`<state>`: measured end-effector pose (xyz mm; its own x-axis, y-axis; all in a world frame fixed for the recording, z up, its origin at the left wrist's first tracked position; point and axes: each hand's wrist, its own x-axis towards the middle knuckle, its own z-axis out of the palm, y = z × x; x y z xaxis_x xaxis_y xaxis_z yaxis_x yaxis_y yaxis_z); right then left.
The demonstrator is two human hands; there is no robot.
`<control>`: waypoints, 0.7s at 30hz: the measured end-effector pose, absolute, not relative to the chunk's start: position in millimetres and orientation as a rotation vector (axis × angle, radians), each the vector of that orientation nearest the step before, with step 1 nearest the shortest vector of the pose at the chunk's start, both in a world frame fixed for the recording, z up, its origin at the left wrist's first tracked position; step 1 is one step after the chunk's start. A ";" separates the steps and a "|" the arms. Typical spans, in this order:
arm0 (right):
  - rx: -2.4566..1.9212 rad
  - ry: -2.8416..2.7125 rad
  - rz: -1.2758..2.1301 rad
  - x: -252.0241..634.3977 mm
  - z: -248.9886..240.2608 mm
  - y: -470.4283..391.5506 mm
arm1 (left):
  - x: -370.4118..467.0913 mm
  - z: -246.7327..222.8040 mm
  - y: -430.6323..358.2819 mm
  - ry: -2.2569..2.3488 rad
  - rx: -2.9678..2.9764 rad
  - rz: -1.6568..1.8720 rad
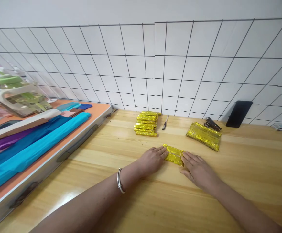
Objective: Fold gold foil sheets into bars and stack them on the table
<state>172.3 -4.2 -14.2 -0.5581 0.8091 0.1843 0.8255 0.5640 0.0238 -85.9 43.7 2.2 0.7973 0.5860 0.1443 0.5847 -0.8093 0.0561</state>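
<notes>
A flat gold foil piece (175,154) with a pale line across its middle lies on the wooden table (112,149). My left hand (153,159) rests on its left end, palm down, fingers stretched out. On the right end lie the extended fingers of my right hand (198,168), its thumb apart on the wood. Both hands are open and press the foil flat. Behind, to the left, is a row of several narrow folded gold strips (146,124). A stack of wider gold foil sheets (204,136) sits to the right.
A small cutter or pen (165,123) lies beside the strips. A black clip (212,124) touches the foil stack. A black phone (239,114) leans against the tiled wall. At left, a raised orange surface (102,111) holds coloured paper (46,139) and a green-lidded jug (8,81).
</notes>
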 end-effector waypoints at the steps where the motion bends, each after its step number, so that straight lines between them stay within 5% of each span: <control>1: -1.399 -2.654 -0.187 170.9 -13.6 -3.3 | -86.3 4.7 46.1 0.918 2.992 0.222; 9: -1.394 -2.706 -0.241 163.2 -9.2 -0.6 | -95.2 21.7 62.5 0.646 3.055 0.083; 21: -1.275 -2.675 -0.235 180.6 -21.1 1.2 | -107.5 17.7 67.2 0.813 2.800 0.242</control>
<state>180.6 1.2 -21.1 -0.6203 0.7533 0.2186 0.7799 0.6221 0.0694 -107.5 67.2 17.7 0.8337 0.5436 0.0970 0.5081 -0.8240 0.2505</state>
